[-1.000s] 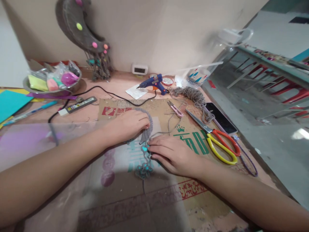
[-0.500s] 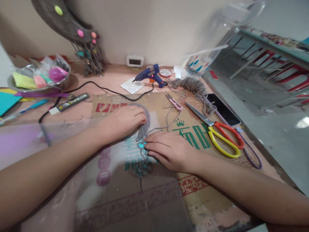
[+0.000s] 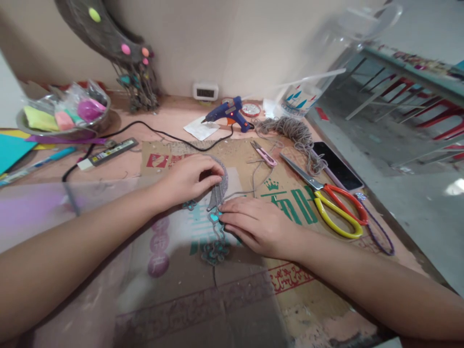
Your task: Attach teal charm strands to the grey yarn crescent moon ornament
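Note:
A grey crescent-shaped piece (image 3: 224, 180) lies on a clear sheet over the cardboard. My left hand (image 3: 194, 179) bends over it, thumb and forefinger pinched on grey cord at its inner side. Below the crescent hangs a charm with a turquoise heart (image 3: 214, 217), edged in grey cord. My right hand (image 3: 253, 222) rests palm down, its fingers together and the tips closed at the charm's right edge; the thumb is hidden. Lower down is a grey and turquoise cord flower (image 3: 215, 252) with a short tail. Another small turquoise-grey piece (image 3: 189, 205) shows under my left wrist.
Yellow-and-red-handled scissors (image 3: 326, 208), pink thread snips (image 3: 264, 154) and a phone (image 3: 339, 166) lie right. Behind are a blue glue gun (image 3: 226, 113) and a grey yarn bundle (image 3: 290, 133). A metal bowl (image 3: 32, 130) of bagged clay stands left. A decorated crescent (image 3: 108, 38) hangs on the wall.
My left thumb has come into view against the forefinger, and the hand has lifted slightly. The right hand stays at the heart charm. The whole view has shifted a little.

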`<state>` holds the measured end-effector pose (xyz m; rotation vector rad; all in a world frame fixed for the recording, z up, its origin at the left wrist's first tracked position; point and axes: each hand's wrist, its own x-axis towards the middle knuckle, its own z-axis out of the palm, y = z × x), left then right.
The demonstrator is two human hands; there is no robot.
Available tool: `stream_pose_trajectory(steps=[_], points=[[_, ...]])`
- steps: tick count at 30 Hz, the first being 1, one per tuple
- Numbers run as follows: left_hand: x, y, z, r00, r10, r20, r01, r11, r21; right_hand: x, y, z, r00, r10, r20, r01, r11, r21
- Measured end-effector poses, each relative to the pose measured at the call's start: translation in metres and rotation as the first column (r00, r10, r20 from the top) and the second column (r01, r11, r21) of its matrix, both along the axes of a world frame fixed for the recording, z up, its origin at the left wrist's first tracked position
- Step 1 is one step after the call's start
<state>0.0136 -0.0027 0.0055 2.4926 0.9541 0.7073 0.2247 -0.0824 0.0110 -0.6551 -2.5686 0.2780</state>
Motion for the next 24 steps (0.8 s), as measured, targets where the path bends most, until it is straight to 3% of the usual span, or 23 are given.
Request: stream_pose_trajectory(steps=[17,21,24], points=[[0.001,0.001,0.0,1.0,0.018,-0.004,-0.018,1.0,-0.023,0.002,-0.002,0.005,1.0,-0.017,-0.018,0.018,0.997,0.075],[-0.002,0.0,-0.001,0.997,0.045,0.062,-0.039,0.995,-0.093,0.006,-0.001,0.016,0.988,-0.115,-0.105,0.12,0.992,0.039],[-0.004,-0.002,0.0,0.992,0.073,0.1,-0.063,0.993,-0.099,0.017,0.013,0.031,0.948,-0.291,-0.127,0.29,0.957,-0.025]])
